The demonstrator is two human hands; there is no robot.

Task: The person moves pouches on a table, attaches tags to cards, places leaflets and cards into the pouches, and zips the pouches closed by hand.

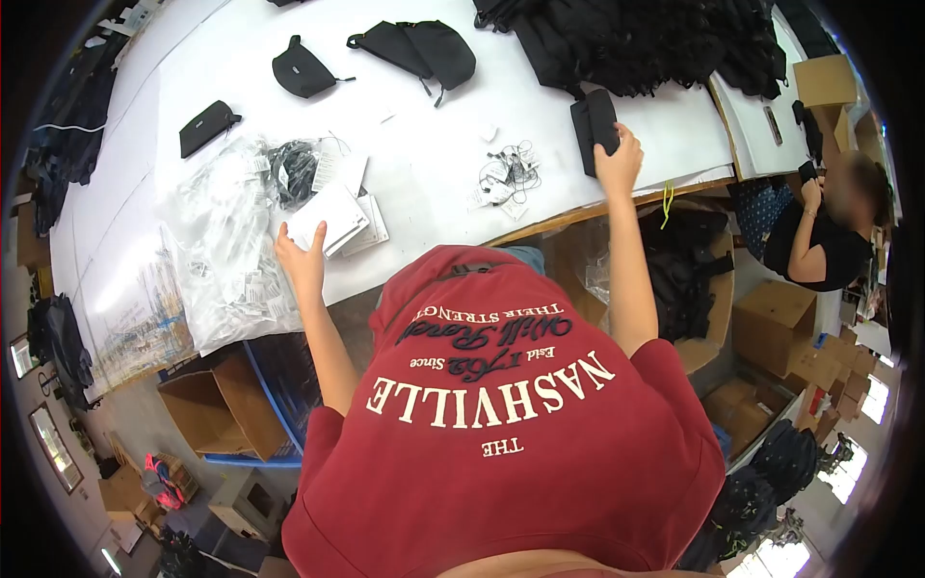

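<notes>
From far off I see the right hand [621, 162] clamped on the black pouch [593, 123], well to the right of the white cards [328, 214]. The left hand [303, 262] has thumb and fingers apart at the cards' near corner (I can't tell if they grip). A bump could make the cards slide. The stringy tags [505, 173], between cards and pouch, could snag if the pouch drags over them.

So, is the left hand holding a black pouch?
No: the right hand grips a black pouch, while the left hand is at the white card stack.
</notes>
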